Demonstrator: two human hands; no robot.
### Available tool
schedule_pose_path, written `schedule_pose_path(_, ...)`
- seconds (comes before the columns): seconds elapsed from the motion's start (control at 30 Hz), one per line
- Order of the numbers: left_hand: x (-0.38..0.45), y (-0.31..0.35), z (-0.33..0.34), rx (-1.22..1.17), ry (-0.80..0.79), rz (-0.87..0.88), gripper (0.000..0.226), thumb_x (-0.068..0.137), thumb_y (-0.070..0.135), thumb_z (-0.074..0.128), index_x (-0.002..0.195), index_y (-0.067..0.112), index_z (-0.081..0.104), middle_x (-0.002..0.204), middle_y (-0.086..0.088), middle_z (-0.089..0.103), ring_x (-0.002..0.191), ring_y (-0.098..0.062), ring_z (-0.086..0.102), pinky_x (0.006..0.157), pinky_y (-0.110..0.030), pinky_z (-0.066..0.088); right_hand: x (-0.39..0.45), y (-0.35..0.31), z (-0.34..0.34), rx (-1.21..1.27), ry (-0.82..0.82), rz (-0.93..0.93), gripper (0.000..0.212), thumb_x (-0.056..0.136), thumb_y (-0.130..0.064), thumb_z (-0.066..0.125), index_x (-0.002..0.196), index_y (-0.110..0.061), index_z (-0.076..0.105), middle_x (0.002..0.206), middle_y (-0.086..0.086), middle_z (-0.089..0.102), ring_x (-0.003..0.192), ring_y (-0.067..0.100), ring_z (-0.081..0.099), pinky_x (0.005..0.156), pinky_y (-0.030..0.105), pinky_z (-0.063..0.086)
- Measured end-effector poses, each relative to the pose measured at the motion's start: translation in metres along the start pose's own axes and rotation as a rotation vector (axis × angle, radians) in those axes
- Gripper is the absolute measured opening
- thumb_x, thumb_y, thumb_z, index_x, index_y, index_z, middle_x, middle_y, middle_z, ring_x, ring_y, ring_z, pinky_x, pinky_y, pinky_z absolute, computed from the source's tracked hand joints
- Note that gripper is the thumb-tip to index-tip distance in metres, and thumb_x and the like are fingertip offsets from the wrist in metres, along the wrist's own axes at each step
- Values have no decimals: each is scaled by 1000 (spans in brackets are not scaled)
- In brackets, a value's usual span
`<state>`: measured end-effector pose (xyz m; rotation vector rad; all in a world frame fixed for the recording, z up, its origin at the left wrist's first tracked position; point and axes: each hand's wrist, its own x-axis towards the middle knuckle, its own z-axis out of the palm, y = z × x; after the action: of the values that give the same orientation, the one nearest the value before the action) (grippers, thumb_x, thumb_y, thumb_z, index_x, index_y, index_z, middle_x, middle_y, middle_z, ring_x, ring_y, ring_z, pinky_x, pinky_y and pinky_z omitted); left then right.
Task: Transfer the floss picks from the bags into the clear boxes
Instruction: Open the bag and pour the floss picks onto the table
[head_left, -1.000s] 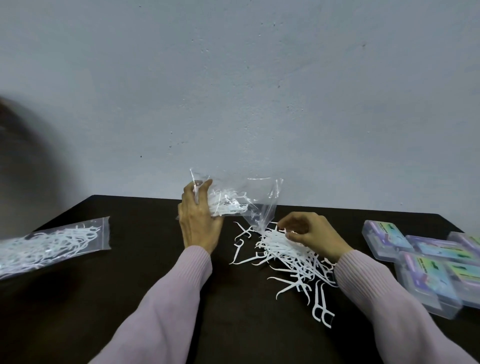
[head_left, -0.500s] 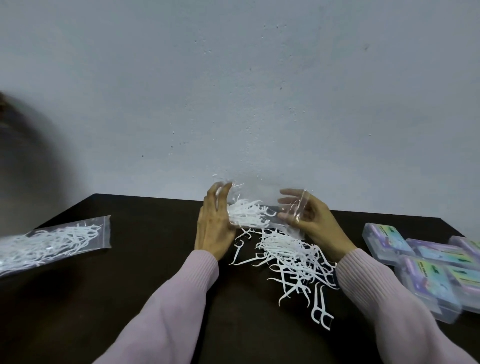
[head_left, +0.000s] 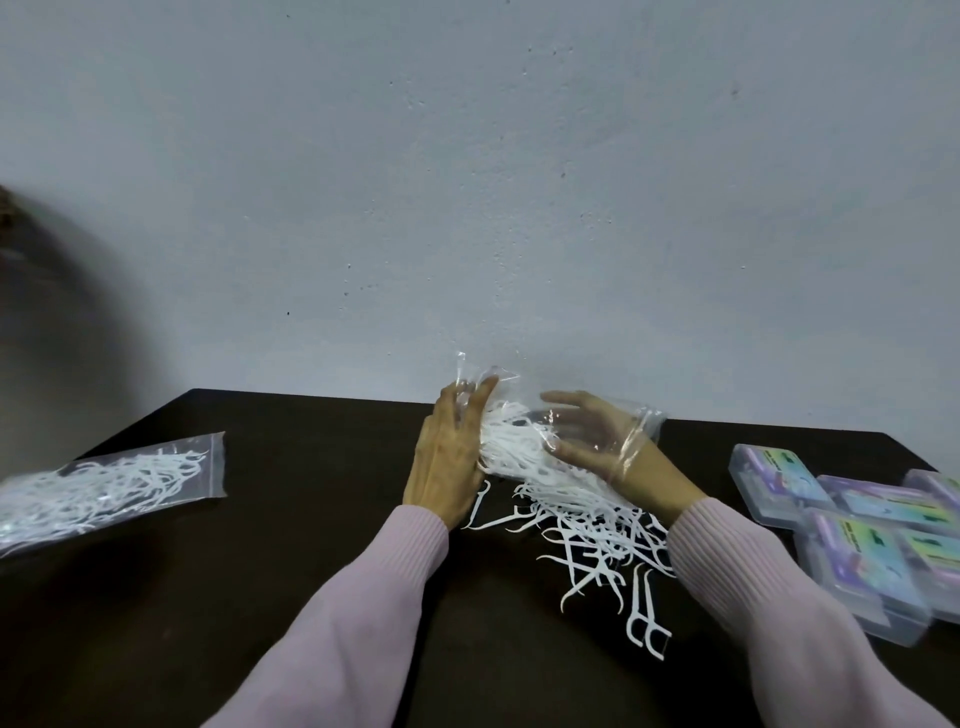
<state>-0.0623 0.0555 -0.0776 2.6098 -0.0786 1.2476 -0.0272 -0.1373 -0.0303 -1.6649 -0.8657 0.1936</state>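
Note:
A clear plastic bag (head_left: 641, 423) of white floss picks (head_left: 511, 447) is raised just above the dark table, near its far edge. My left hand (head_left: 447, 460) holds the bag's left end, fingers pointing up along the plastic. The fingers of my right hand (head_left: 597, 441) are spread inside the bag's open right end, against the picks. A loose pile of floss picks (head_left: 592, 525) lies on the table under and in front of the bag. Several clear boxes (head_left: 862, 535) with coloured labels sit closed at the right.
A second sealed bag of floss picks (head_left: 119, 480) lies at the left edge of the dark table (head_left: 291, 545). A pale wall rises right behind the table. The stack of boxes reaches the table's right front edge.
My right hand left the pile on the table and went into the bag's open end. The bag came down and turned sideways between both hands, shifting a little to the right.

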Motion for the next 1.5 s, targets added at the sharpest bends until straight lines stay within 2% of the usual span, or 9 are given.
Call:
schedule_pose_path(0.13, -2, 8, -1, 62, 28, 55, 99, 50, 8, 87, 136, 16, 39, 114, -15, 52, 85, -25, 61, 70, -33, 53, 1, 5, -2, -79, -29, 28, 42, 75, -16, 72, 110, -30, 53, 111, -9, 61, 105, 7, 60, 83, 21, 54)
schedule_pose_path(0.27, -2, 10, 1, 82, 28, 81, 103, 45, 14, 90, 135, 15, 39, 115, -9, 42, 87, -22, 60, 69, -29, 51, 3, 10, -3, -185, -51, 60, 30, 77, -17, 71, 102, -29, 59, 113, -7, 62, 105, 11, 61, 85, 27, 54)
schedule_pose_path(0.5, -4, 15, -1, 27, 10, 126, 100, 50, 34, 87, 135, 21, 36, 120, -14, 41, 90, -29, 60, 73, -41, 53, -1, 5, -3, -23, 42, 46, 17, 78, -7, 68, 95, -10, 66, 94, 3, 70, 80, 14, 70, 63, 22, 56)
schedule_pose_path(0.7, -3, 14, -1, -3, 5, 16, 85, 59, 27, 85, 131, 26, 40, 118, -21, 51, 92, -31, 60, 73, -40, 51, -2, 1, -2, -125, 252, -41, 10, 78, -10, 71, 88, -12, 69, 86, 2, 70, 68, 7, 68, 58, 16, 53)
schedule_pose_path(0.9, -3, 13, -6, -53, -20, -112, 75, 66, 16, 80, 134, 27, 49, 124, -19, 46, 98, -31, 54, 80, -42, 49, -2, -2, -1, -176, 236, -63, 7, 79, -10, 69, 86, -14, 69, 85, -4, 70, 65, 5, 67, 56, 12, 50)
schedule_pose_path(1.1, -2, 4, -8, -67, -18, -266, 82, 67, -1, 74, 137, 32, 44, 129, -9, 38, 99, -13, 42, 95, -36, 46, -2, -2, -4, -197, 383, -34, 16, 79, -7, 67, 92, -16, 68, 81, -10, 66, 65, -8, 63, 57, 7, 49)
schedule_pose_path(1.23, -1, -5, -8, -113, 38, -369, 81, 64, -7, 74, 133, 29, 48, 125, -8, 40, 100, -16, 45, 93, -38, 48, -3, -1, -14, -142, 487, -49, 15, 77, -9, 72, 89, -18, 70, 83, -6, 70, 71, -3, 66, 65, 10, 51)
schedule_pose_path(1.37, 0, -9, -10, -149, 81, -449, 76, 67, -7, 71, 131, 27, 51, 124, -8, 40, 107, -21, 46, 94, -40, 47, -4, 4, -18, -97, 496, -11, 15, 75, -14, 74, 83, -27, 71, 82, -1, 73, 75, 13, 69, 73, 22, 55)
schedule_pose_path(1.5, 1, -14, -11, -218, 143, -582, 66, 73, -3, 69, 129, 26, 52, 122, -8, 39, 110, -21, 47, 97, -39, 45, -3, 11, -20, -22, 508, 59, 14, 75, -15, 74, 83, -26, 71, 83, 2, 73, 77, 14, 68, 75, 25, 54)
